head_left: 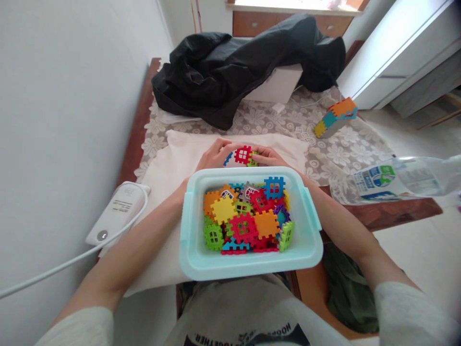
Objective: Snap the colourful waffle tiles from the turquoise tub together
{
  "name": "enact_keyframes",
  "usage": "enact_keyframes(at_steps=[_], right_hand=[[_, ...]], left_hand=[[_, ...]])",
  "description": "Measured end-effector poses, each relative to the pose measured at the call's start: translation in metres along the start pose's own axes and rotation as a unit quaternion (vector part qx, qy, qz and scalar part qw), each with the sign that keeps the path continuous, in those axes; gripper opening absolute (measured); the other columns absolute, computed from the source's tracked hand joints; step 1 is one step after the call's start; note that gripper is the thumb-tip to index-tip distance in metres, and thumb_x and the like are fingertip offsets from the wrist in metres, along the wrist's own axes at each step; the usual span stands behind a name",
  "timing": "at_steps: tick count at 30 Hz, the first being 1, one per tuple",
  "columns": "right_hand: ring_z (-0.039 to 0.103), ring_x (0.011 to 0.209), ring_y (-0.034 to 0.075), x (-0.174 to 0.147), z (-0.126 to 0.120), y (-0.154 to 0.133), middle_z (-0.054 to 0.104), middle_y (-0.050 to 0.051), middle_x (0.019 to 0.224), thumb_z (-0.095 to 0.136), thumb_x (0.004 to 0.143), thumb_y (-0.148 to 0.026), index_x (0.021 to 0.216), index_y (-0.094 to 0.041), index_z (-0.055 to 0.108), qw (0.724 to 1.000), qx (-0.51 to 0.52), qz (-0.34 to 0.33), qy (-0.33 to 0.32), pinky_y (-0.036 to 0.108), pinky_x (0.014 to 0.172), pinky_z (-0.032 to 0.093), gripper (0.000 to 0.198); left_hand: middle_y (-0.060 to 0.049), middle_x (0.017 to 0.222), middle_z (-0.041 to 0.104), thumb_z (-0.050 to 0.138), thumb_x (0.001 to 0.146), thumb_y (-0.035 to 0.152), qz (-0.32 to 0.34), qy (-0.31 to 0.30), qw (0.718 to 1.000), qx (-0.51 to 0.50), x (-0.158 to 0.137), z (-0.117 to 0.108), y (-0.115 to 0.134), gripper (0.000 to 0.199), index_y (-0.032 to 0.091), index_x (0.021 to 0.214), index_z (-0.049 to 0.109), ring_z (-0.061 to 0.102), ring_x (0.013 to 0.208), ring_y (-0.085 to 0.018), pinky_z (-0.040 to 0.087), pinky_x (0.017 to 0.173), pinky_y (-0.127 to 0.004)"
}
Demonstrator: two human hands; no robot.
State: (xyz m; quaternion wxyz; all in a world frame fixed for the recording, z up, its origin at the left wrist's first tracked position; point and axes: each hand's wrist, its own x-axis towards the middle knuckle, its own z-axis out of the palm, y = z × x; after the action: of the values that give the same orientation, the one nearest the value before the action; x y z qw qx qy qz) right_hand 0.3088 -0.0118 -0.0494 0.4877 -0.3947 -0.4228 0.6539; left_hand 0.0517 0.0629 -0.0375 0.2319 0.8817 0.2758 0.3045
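Observation:
Beyond the tub, my left hand (215, 154) and my right hand (268, 156) are closed on a small group of interlocking building tiles. A red window tile (243, 154) shows between them. My right fingers pinch a green tile (253, 161) at its right side. A blue tile (227, 158) sits by my left fingers. The tub's rim hides the lower part of the group, so I cannot tell how all the tiles join. Nearest me, the pale turquoise tub (252, 270) holds many loose tiles, among them a yellow tile (223, 210) and an orange tile (266, 224).
An orange, teal and yellow tile structure (335, 117) stands at the back right. A clear plastic bottle (392, 180) lies at the right edge. On the left is a white device (117, 211) with a cable. Black cloth (230, 60) covers a white box (275, 85) behind.

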Motion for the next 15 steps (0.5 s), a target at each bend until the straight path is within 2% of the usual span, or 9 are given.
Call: enact_keyframes(at_steps=[4,8,12,15], right_hand=[[0.077,0.081,0.019,0.0030,-0.0038,0.0051,0.084,0.002,0.100,0.101,0.083,-0.060,0.110,-0.024,0.078,0.998,-0.049,-0.021,-0.029,0.031,0.072,0.065,0.050],[0.075,0.083,0.020,0.0069,-0.0074,0.0096,0.082,0.003,0.100,0.098,0.087,-0.062,0.112,-0.023,0.078,0.996,-0.075,-0.030,-0.045,0.031,0.072,0.062,0.051],[0.075,0.084,0.018,0.0053,-0.0076,0.0091,0.082,0.004,0.103,0.098,0.089,-0.061,0.114,-0.022,0.079,0.995,-0.078,-0.021,-0.056,0.030,0.075,0.061,0.050],[0.075,0.084,0.019,0.0046,-0.0080,0.0103,0.083,0.003,0.103,0.097,0.088,-0.062,0.114,-0.025,0.081,0.994,-0.090,-0.023,-0.055,0.031,0.074,0.062,0.049]], left_hand=[[-0.006,0.138,0.065,0.081,0.099,0.050,-0.020,-0.041,0.999,0.016,0.0008,0.0013,-0.0002,0.047,0.034,0.143,0.077,0.071,0.115,-0.026,0.061,0.107,-0.038],[-0.006,0.138,0.065,0.078,0.101,0.046,0.003,-0.046,0.999,0.019,0.0006,0.0024,-0.0049,0.044,0.036,0.144,0.077,0.071,0.118,-0.027,0.061,0.109,-0.039],[-0.009,0.153,0.064,0.080,0.101,0.046,0.007,-0.053,0.998,0.023,-0.0017,0.0025,-0.0061,0.051,0.035,0.150,0.073,0.073,0.129,-0.029,0.063,0.106,-0.039],[-0.012,0.166,0.062,0.078,0.103,0.046,0.037,-0.062,0.997,0.002,-0.0015,0.0007,-0.0043,0.058,0.032,0.159,0.066,0.071,0.142,-0.032,0.062,0.113,-0.041]])
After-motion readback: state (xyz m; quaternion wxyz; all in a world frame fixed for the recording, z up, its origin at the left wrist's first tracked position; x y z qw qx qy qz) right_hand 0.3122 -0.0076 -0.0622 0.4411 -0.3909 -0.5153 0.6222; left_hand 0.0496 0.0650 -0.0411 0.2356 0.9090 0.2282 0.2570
